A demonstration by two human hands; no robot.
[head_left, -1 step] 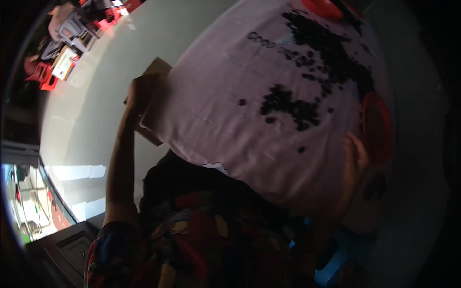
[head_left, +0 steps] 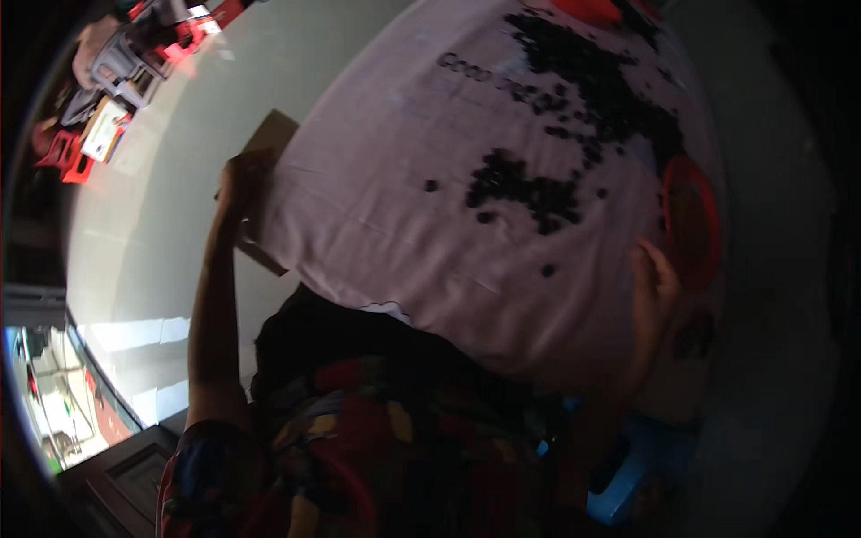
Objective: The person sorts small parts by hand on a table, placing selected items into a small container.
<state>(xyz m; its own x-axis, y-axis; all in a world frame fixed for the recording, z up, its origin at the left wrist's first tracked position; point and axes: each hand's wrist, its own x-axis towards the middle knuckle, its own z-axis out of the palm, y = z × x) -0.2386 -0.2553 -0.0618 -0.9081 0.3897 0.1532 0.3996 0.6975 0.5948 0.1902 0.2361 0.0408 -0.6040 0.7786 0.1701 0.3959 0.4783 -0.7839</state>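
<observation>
The head view looks down at a big pale pink cloth sheet [head_left: 430, 206] spread out in front of the person; it fills most of the middle of the picture, and some printed marks sit on its far part; many small black round bits [head_left: 529, 188] lie on it, a thick bunch at the far right and a smaller bunch in the middle, with a few single ones rolled apart nearer the person; the left hand [head_left: 240, 193] is up at the left edge of the sheet, and its fingers are closed on that edge together with a flat brown piece of cardboard [head_left: 269, 134] that pokes out from under the cloth; the right hand [head_left: 655, 287] is at the near right edge of the sheet, fingers bent over the edge and holding it; just past that hand a red ring-shaped rim [head_left: 691, 224] shows through or on the cloth, and I cannot tell which; another red bit shows at the far edge.

The sheet looks lifted at both sides, so the black bits seem partly gathered; I think the job is about half done, since many bits are bunched but some are scattered.

Far left there is a pale smooth floor [head_left: 179, 161] with red and grey clutter [head_left: 117, 72]; near right sits a blue plastic stool [head_left: 646, 466]; the person's bright patterned clothes [head_left: 359, 448] fill the near bottom.
</observation>
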